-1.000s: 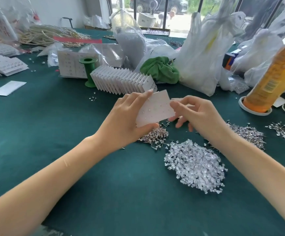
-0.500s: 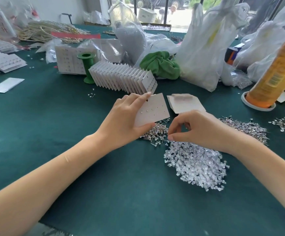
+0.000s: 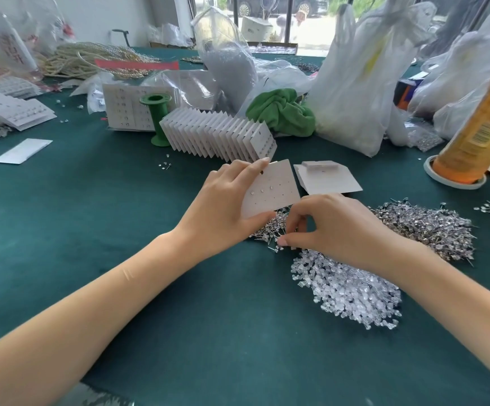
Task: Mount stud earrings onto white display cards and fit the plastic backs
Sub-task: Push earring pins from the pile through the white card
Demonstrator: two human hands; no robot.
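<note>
Left hand (image 3: 223,209) is gripping a white display card (image 3: 270,187) — fingers curled over its top edge, thumb under its lower corner — and holding it tilted above the worktop (image 3: 120,230). A few studs are sitting in the card's upper row of holes.

Landmark: the held card. Right hand (image 3: 334,227) is reaching down just below the card's lower edge, thumb and forefinger tips closing together at the near edge of the small stud earring pile (image 3: 270,227); cannot tell whether a stud is actually being pinched. The remaining fingers are curling loosely.

Clear plastic backs (image 3: 346,285) are lying in a heap below and right of the card, partly under the right wrist. A larger stud heap (image 3: 431,227) is lying well right of the card. Blank cards (image 3: 325,180) are resting flat just right of it. A fanned row of filled cards (image 3: 220,136) is standing beyond it, a green spool (image 3: 157,120) at that row's left end — a green cloth (image 3: 281,112) behind.
</note>
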